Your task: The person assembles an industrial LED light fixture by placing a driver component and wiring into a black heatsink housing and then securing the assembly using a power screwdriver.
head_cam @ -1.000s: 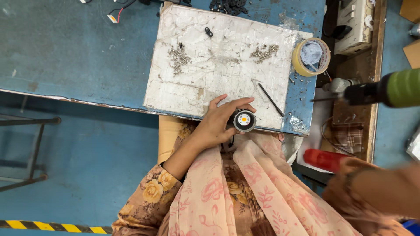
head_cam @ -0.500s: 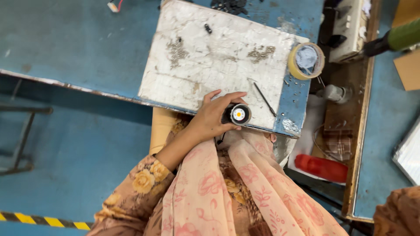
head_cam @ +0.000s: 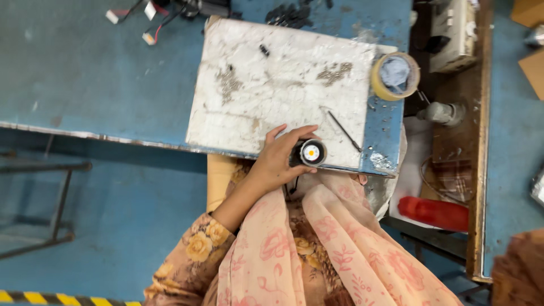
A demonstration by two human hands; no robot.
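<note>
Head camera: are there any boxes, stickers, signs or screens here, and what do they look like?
Cardboard box corner: far right edge, flat, plain brown.
Striped warning tape: bottom left floor, yellow and black band.
Tape roll: table's right edge, round, yellowish, with a bluish wad inside.
No screens or signs show.

left hand (head_cam: 276, 161) gripping round lamp (head_cam: 310, 152), white board (head_cam: 272, 96)

Tape roll (head_cam: 395, 76), thin rod (head_cam: 344, 131), red container (head_cam: 435, 211).

One white board (head_cam: 283, 96), one tape roll (head_cam: 395, 76), one red bottle (head_cam: 433, 212).
</note>
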